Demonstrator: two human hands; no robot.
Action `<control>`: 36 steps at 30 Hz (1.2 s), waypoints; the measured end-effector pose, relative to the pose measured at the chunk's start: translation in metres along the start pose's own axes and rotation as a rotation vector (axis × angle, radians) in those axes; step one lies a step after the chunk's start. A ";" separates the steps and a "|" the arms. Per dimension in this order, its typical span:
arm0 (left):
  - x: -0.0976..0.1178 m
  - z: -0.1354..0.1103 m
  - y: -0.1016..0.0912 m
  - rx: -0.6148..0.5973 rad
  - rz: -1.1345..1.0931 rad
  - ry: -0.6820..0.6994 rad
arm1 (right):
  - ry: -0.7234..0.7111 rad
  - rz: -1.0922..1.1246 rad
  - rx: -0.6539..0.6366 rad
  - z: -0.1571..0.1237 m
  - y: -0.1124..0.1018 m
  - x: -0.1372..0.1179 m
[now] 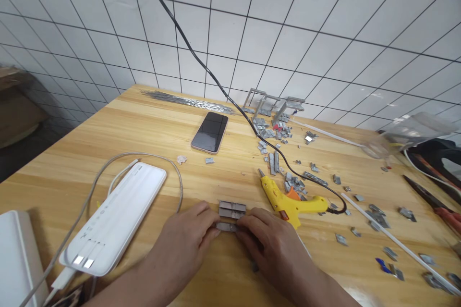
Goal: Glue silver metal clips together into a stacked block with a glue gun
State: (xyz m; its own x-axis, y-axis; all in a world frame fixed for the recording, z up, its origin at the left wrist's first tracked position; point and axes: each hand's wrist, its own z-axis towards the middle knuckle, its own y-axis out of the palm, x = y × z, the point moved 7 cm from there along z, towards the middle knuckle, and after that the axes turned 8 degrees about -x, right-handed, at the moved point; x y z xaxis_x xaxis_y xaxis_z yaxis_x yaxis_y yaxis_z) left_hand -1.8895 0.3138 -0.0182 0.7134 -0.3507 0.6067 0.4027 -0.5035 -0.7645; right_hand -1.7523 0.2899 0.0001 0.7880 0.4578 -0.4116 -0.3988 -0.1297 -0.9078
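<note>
Both hands at the wooden table (pixel 108 153): the left hand (pixel 187 247) and right hand (pixel 270 244) pinch a grey metal piece (pixel 226 227) from either end, fingertips pressed together, near the front edge. We cannot make out its shape; fingers cover most of it. A grey stack (pixel 232 209) lies just beyond, a yellow glue gun (pixel 288 201) beside it. Both forearms are cut off below.

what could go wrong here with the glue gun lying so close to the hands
The yellow glue gun lies right beside the right hand with its black cord attached; if hot, it could burn a knuckle.
The left hand and right hand pinch a small grey piece from both ends; it may slip or nick a finger.
Scattered metal bits on the table could get swept off.
</note>
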 end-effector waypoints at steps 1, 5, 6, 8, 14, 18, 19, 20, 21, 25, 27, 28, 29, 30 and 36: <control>0.000 0.000 0.000 -0.004 0.000 -0.002 | 0.003 0.004 -0.002 0.000 0.000 0.000; 0.000 0.001 0.001 -0.022 -0.009 -0.016 | 0.021 0.020 -0.007 0.000 0.001 0.001; 0.000 0.001 0.001 -0.023 -0.015 -0.017 | 0.027 0.028 -0.007 0.000 0.001 0.002; 0.000 0.000 0.000 -0.021 -0.033 -0.015 | 0.039 0.048 -0.004 -0.001 0.001 0.003; 0.000 -0.001 -0.004 -0.025 -0.075 -0.018 | 0.061 0.076 0.035 -0.007 -0.008 0.009; 0.000 -0.001 -0.006 -0.005 -0.041 -0.026 | 0.056 0.067 0.026 -0.010 -0.005 0.011; 0.000 -0.001 -0.006 0.002 -0.028 -0.022 | 0.053 0.059 0.027 -0.010 -0.004 0.011; 0.000 -0.001 -0.006 0.009 -0.019 -0.015 | 0.050 0.050 0.028 -0.010 -0.003 0.010; 0.001 -0.001 -0.005 0.015 -0.012 -0.008 | 0.049 0.043 0.028 -0.010 -0.002 0.010; 0.002 -0.002 -0.004 0.023 0.012 0.017 | 0.037 0.042 0.027 -0.009 0.001 0.008; 0.002 -0.002 -0.004 0.027 0.022 0.018 | 0.029 0.044 0.029 -0.007 0.001 0.007; 0.002 -0.002 -0.004 0.028 0.024 0.018 | 0.026 0.045 0.031 -0.007 0.001 0.006; 0.002 -0.002 -0.004 0.030 0.025 0.019 | 0.024 0.043 0.032 -0.006 0.000 0.006; 0.002 -0.002 -0.004 0.031 0.026 0.022 | 0.023 0.041 0.032 -0.006 0.000 0.005; 0.002 0.000 -0.002 0.036 0.030 0.033 | 0.033 0.032 0.012 -0.006 0.002 0.006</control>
State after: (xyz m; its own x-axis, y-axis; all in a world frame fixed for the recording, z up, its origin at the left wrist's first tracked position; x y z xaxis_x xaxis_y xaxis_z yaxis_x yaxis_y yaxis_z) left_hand -1.8892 0.3138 -0.0151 0.7063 -0.3919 0.5896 0.4017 -0.4639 -0.7896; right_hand -1.7456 0.2870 -0.0047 0.7899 0.4241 -0.4429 -0.4293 -0.1331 -0.8933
